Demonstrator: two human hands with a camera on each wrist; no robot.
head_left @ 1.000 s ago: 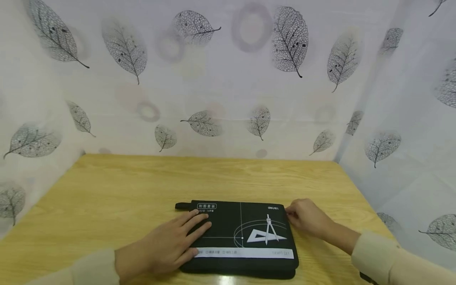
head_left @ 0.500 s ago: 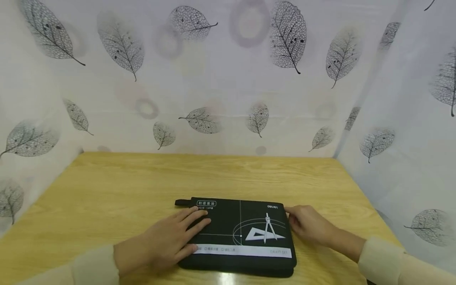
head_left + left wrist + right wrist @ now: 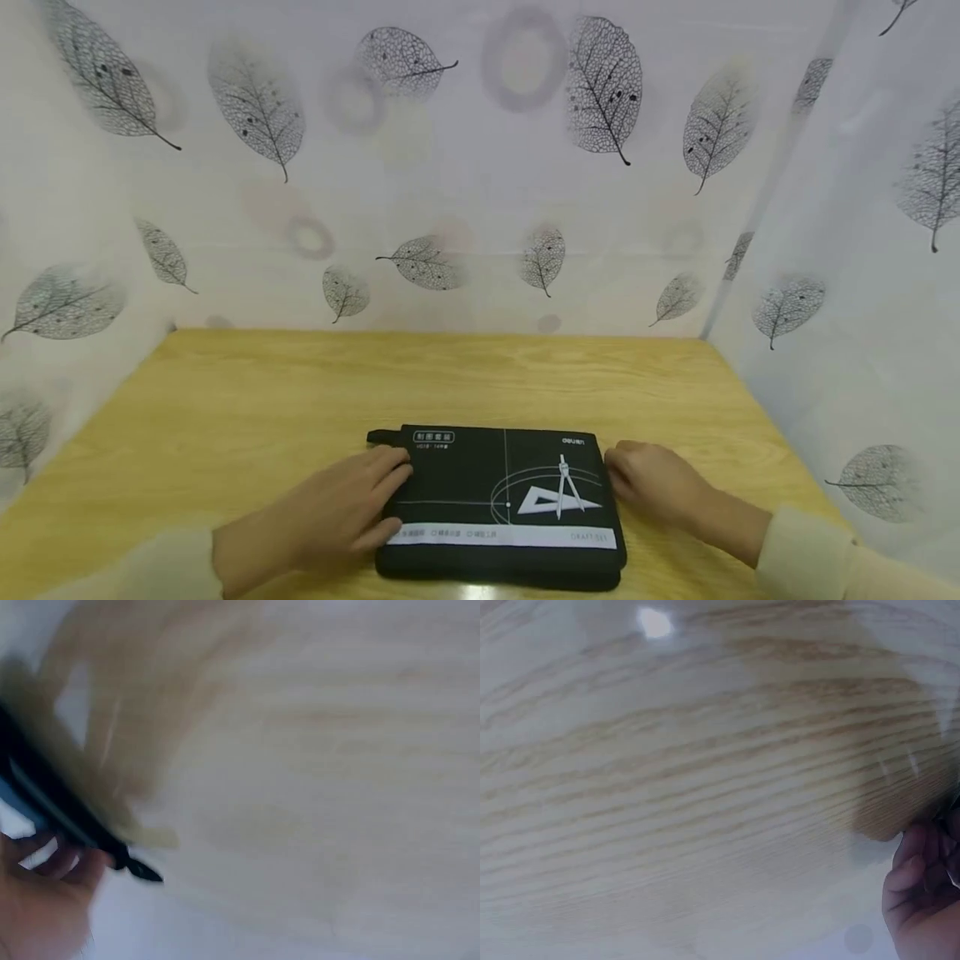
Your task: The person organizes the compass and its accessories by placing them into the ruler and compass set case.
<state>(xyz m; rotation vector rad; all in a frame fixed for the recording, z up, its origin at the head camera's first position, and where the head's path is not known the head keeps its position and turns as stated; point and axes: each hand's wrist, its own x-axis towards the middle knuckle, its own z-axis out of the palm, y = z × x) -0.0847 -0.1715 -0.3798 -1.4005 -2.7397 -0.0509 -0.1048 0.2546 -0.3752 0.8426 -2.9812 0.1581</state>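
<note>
A black zippered drawing set case [image 3: 465, 471] lies flat on the wooden table in the head view. White compass and set-square artwork and a white band mark its cover. My left hand [image 3: 337, 504] grips the case's left edge, with fingertips and thumb over the cover. In the left wrist view that hand [image 3: 52, 896] is at the dark edge of the case [image 3: 56, 791], near a small black tab [image 3: 142, 870]. My right hand [image 3: 656, 483] holds the opposite edge with curled fingers. The right wrist view shows this hand [image 3: 926, 889], though the case is mostly out of frame there.
The yellow wooden table [image 3: 435, 371] stretches behind and to both sides of the case. A leaf-patterned pale curtain [image 3: 480, 192] hangs along its back and sides. A short black strap [image 3: 384, 437] sticks out at the case's far left corner.
My left hand has slid left from lying spread on the cover to the left edge. The right hand has moved slightly nearer along the right edge. The case has hardly moved.
</note>
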